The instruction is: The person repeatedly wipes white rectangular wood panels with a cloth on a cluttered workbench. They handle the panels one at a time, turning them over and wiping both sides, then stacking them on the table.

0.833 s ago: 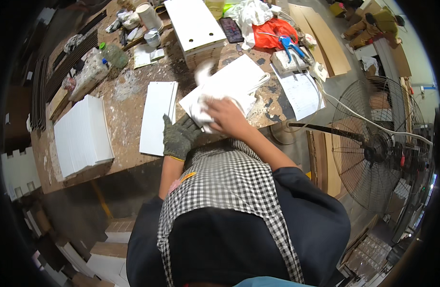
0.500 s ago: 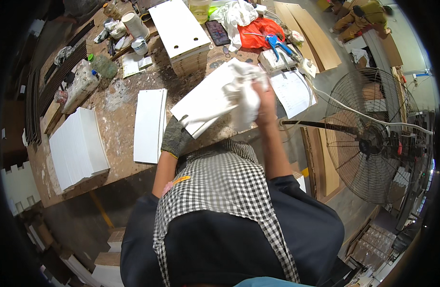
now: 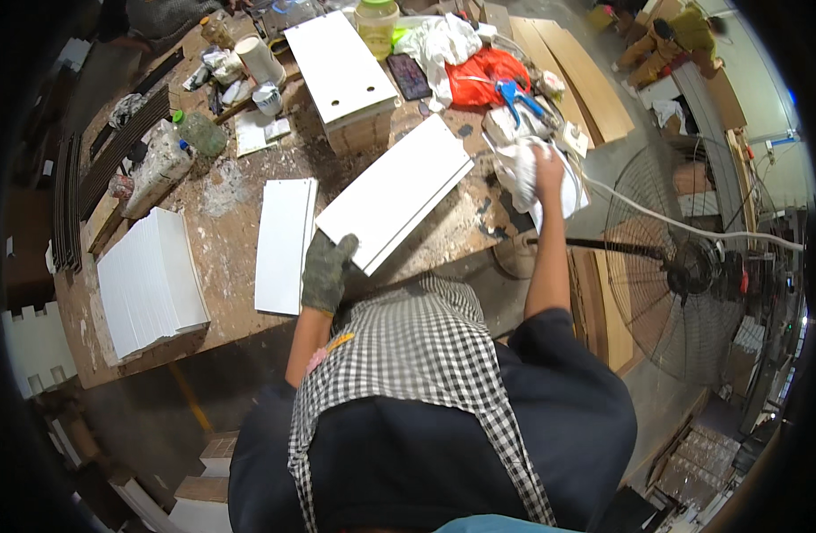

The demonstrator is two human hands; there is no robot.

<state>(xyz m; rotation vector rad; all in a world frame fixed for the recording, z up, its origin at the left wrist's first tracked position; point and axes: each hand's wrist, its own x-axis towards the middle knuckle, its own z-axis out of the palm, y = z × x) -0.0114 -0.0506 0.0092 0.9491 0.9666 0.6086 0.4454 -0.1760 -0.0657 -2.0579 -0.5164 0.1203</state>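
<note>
My left hand (image 3: 324,275), in a dark grey-green work glove, grips the near left corner of a white panel (image 3: 397,188), its thumb on top. The panel is held at a slant over the table's front part, its far end up and to the right. A crumpled white cloth (image 3: 518,167) is bunched in my bare right hand (image 3: 548,172), which is closed on it, apart from the panel. Under that cloth lies a white paper sheet (image 3: 574,194), partly covered. Left of my gloved hand rest narrow white panels (image 3: 284,244) lying flat.
A stack of white panels (image 3: 150,280) sits at the table's left; another stack (image 3: 341,71) stands behind. Farther right are a phone (image 3: 410,76), red plastic bag (image 3: 481,75) and blue-handled tool (image 3: 520,102). A large caged fan (image 3: 688,266) stands right of the table, a cable crossing it.
My right hand has moved right with the cloth, off the panel and over the paper sheet. The panel stays in my left hand, its top face now uncovered.
</note>
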